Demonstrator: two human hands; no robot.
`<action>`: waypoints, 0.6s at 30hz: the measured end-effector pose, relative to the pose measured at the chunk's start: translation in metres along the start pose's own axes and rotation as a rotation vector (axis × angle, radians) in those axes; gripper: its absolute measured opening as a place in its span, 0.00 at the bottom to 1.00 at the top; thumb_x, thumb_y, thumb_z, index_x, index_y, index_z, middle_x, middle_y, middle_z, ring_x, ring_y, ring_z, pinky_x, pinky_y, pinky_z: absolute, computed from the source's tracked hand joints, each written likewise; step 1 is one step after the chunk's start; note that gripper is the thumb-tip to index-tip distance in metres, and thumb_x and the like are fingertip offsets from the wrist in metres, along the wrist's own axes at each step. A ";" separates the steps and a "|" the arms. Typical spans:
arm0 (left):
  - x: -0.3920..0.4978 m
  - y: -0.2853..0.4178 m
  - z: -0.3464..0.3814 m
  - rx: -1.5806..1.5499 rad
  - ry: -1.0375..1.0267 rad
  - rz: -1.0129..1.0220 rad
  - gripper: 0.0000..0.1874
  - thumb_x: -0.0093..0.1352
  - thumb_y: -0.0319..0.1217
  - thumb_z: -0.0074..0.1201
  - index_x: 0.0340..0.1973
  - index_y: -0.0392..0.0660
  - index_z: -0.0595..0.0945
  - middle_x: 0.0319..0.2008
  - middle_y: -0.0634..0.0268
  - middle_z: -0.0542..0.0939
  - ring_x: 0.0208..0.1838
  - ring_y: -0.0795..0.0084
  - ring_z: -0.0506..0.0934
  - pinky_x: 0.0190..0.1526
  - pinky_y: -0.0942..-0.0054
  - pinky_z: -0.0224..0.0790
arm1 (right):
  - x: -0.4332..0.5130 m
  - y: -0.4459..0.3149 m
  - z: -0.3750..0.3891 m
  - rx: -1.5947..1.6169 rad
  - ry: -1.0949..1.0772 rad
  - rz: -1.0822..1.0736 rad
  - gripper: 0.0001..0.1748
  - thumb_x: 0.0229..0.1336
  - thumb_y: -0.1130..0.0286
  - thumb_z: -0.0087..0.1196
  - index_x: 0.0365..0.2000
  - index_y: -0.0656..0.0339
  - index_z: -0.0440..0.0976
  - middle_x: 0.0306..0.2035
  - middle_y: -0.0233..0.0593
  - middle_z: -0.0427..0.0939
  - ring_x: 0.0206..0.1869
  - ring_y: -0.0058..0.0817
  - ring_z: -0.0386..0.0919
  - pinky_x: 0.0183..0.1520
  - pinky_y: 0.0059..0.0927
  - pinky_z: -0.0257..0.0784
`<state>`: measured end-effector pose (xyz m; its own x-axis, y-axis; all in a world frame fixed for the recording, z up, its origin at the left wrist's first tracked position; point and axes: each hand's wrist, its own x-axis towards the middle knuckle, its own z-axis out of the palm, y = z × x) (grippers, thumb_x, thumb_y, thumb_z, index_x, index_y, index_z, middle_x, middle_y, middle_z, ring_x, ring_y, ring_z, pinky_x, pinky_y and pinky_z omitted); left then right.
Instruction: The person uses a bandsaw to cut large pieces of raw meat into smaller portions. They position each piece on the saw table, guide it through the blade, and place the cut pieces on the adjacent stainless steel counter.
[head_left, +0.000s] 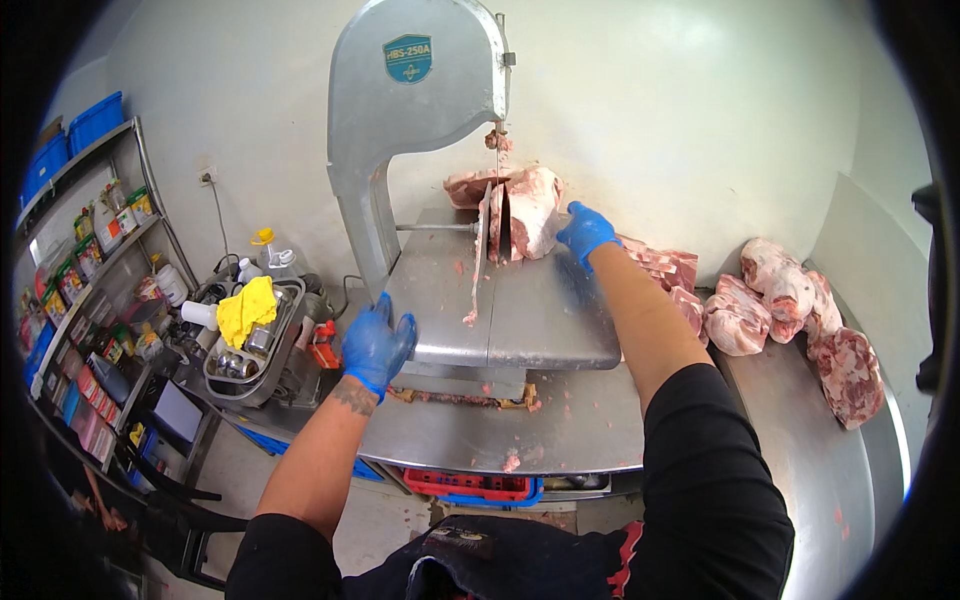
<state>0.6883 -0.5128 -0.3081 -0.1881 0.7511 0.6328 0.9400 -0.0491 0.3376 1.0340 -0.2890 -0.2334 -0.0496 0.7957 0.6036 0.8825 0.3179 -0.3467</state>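
A meat band saw (420, 97) stands before me, its thin blade coming down at the far part of the steel saw table (442, 300). Beside the blade a large piece of meat (536, 210) rests on the table with a dark gap between it and a slice. A thin upright guide plate (481, 247) runs along the left of the meat. My right hand (587, 232), in a blue glove, is just right of the large piece; whether it touches is unclear. My left hand (379, 341), gloved too, lies at the table's near left edge, fingers apart, holding nothing.
Several raw meat pieces (772, 300) lie on the right counter, with cut slices (667, 266) behind my right arm. At left are a metal tray (232, 382) with a yellow cloth (247, 309) and a shelf rack (97, 277). Part of another person (109, 514) shows at lower left.
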 end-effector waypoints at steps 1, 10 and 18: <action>0.000 -0.001 0.001 -0.015 0.015 0.016 0.31 0.69 0.47 0.55 0.60 0.38 0.78 0.49 0.40 0.80 0.50 0.39 0.81 0.53 0.48 0.75 | 0.008 0.004 -0.005 0.047 0.014 0.039 0.28 0.58 0.60 0.63 0.58 0.54 0.74 0.54 0.54 0.82 0.57 0.51 0.81 0.61 0.46 0.75; 0.002 -0.008 0.011 0.073 0.067 0.021 0.34 0.69 0.47 0.56 0.62 0.35 0.78 0.50 0.42 0.82 0.50 0.43 0.82 0.53 0.52 0.76 | 0.094 0.003 -0.010 0.121 0.062 -0.485 0.37 0.58 0.77 0.52 0.69 0.45 0.68 0.67 0.49 0.72 0.65 0.48 0.75 0.65 0.43 0.74; -0.001 -0.004 0.008 0.043 0.086 0.018 0.29 0.69 0.41 0.59 0.60 0.33 0.79 0.49 0.41 0.83 0.52 0.43 0.82 0.56 0.56 0.75 | 0.092 -0.011 -0.041 0.085 -0.280 -0.422 0.37 0.55 0.80 0.51 0.67 0.50 0.69 0.65 0.50 0.74 0.65 0.48 0.75 0.66 0.41 0.73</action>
<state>0.6873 -0.5084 -0.3156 -0.1928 0.6907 0.6970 0.9545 -0.0326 0.2964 1.0393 -0.2403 -0.1446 -0.5267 0.6931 0.4921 0.7179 0.6727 -0.1790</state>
